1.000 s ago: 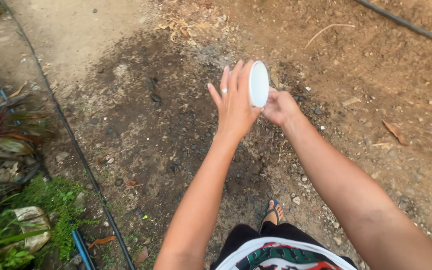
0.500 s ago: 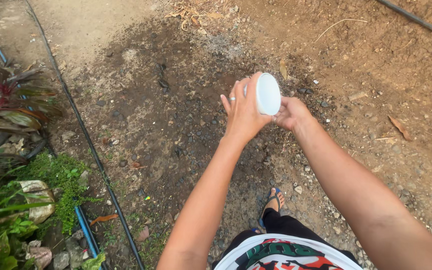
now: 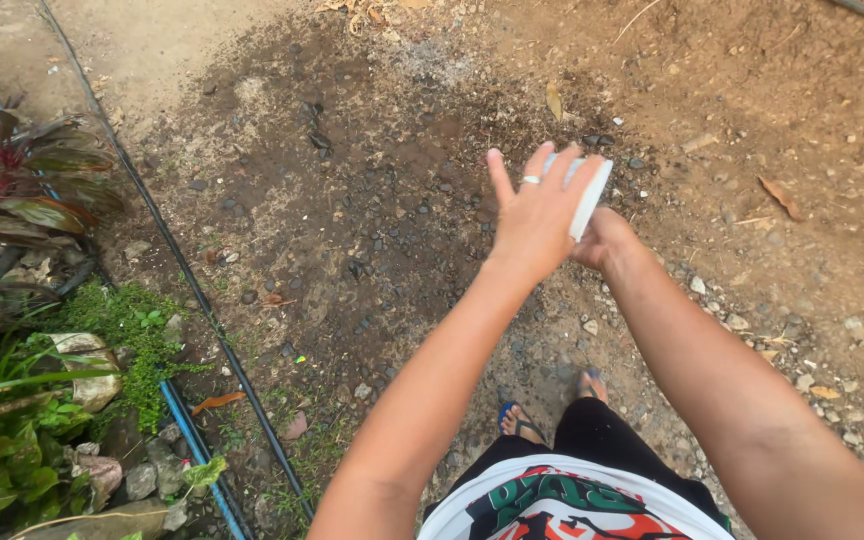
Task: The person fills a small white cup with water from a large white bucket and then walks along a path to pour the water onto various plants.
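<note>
Both arms reach out ahead of the body over dark, damp-looking gravel. The right hand (image 3: 602, 240) grips a small white bowl (image 3: 590, 198) by its underside, tilted so only its rim and outer wall face the camera; what it holds, if anything, is hidden. The left hand (image 3: 537, 215) lies flat against the bowl's near side, its fingers (image 3: 500, 178) spread open and straight, a ring on one of them (it steadies rather than clasps). The bowl sits in the air between the two hands, well above the ground.

To handle this well, I judge the right hand should keep a firm hold under the base while the left stays light on the rim, so that the tilt remains even and the bowl cannot slip sideways.

Straight ahead and to the right lies bare brown soil (image 3: 752, 110) with a few dry leaves. To the left, a thin black hose (image 3: 192, 285) runs along the ground, and beyond it stand green plants (image 3: 12, 400) and a red-leaved plant (image 3: 22, 170). Below the arms, a foot in a blue sandal (image 3: 517, 420) stands on the gravel, near the hose but apart from it.
</note>
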